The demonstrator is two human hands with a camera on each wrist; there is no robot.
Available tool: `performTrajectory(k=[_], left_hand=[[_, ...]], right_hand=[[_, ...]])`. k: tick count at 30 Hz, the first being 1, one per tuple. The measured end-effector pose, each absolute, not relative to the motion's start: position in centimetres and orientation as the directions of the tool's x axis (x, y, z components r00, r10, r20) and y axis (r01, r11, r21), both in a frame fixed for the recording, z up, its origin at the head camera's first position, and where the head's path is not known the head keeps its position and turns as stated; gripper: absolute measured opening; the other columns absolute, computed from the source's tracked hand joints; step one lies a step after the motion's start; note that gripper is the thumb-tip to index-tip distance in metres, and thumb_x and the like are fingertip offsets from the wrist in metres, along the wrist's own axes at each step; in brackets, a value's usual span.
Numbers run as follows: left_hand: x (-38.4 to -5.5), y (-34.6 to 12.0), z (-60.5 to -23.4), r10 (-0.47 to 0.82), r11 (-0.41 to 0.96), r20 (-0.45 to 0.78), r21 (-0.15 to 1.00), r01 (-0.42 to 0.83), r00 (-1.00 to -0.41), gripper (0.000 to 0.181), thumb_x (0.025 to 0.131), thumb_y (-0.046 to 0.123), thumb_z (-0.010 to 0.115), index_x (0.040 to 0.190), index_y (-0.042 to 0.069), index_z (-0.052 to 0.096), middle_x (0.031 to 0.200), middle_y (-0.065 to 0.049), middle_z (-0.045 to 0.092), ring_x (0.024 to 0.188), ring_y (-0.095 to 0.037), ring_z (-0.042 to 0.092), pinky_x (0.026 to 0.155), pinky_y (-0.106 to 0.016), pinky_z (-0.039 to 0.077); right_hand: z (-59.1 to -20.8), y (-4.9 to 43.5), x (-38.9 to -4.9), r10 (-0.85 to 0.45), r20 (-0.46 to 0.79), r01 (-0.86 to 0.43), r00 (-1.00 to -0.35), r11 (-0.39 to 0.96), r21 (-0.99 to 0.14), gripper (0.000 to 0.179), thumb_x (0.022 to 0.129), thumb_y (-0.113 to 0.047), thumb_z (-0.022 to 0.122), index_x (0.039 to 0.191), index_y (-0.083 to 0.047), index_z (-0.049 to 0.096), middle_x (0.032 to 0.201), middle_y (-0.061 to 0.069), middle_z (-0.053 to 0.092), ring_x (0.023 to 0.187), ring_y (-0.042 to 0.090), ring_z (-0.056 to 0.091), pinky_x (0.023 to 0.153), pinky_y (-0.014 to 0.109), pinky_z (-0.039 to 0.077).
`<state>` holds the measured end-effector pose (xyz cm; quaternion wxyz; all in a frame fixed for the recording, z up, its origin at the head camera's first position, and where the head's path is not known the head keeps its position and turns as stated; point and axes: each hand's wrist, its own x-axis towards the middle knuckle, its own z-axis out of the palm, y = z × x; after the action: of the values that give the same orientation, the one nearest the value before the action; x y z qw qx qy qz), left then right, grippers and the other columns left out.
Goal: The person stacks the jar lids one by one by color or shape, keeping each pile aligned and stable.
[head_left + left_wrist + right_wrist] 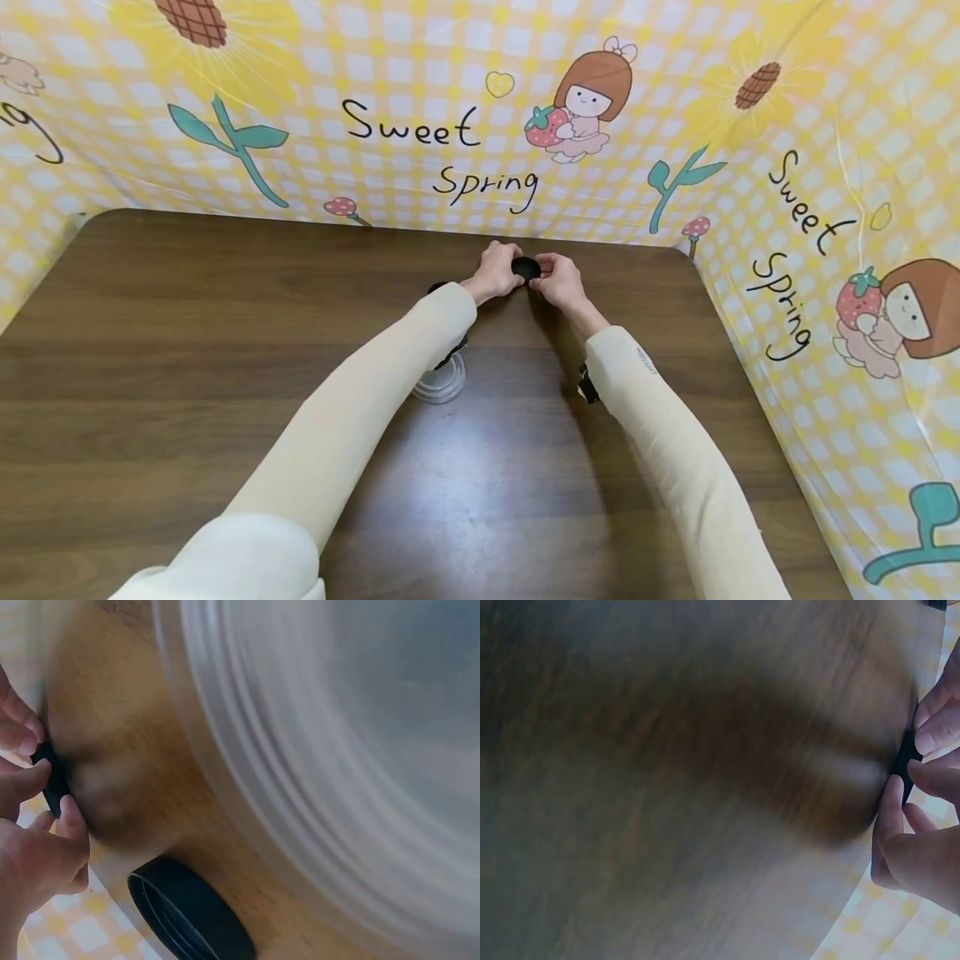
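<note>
Near the far edge of the table, both hands hold a small round black lid [527, 268] between them. My left hand [497, 270] pinches its left side, and my right hand [559, 282] pinches the right side with fingers and thumb. In the left wrist view the lid [52, 780] shows edge-on, a dark band between the fingertips. The right wrist view shows the same lid [906, 763] from the other side. A clear round plastic container [441, 385] stands under the left forearm, partly hidden by the sleeve.
Another black lid [187, 911], ridged inside, rests on the table to the left of the hands. The brown wooden table [187, 350] meets a yellow checked cloth [420, 50] at the back and right side.
</note>
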<state>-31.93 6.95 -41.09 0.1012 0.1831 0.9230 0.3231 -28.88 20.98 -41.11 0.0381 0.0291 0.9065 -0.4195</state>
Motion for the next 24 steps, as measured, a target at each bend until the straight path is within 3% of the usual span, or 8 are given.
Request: performTrajectory(k=[24], left_hand=[[-31.38,6.56,-41.04,0.396,0.67,-0.033,0.694,0.264,-0.918,0.044,0.09,0.011,0.069,0.13,0.0,0.055,0.129,-0.015,0.054,0.123,-0.029,0.041,0.104,-0.037,0.032]], right_hand=[[-40.77,21.04,-28.39,0.013,-0.089,0.077,-0.996,0.642,-0.763,0.049,0.085,0.004,0.067,0.133,0.001,0.055,0.122,0.02,0.061,0.109,0.03,0.058,0.092,0.036,0.047]])
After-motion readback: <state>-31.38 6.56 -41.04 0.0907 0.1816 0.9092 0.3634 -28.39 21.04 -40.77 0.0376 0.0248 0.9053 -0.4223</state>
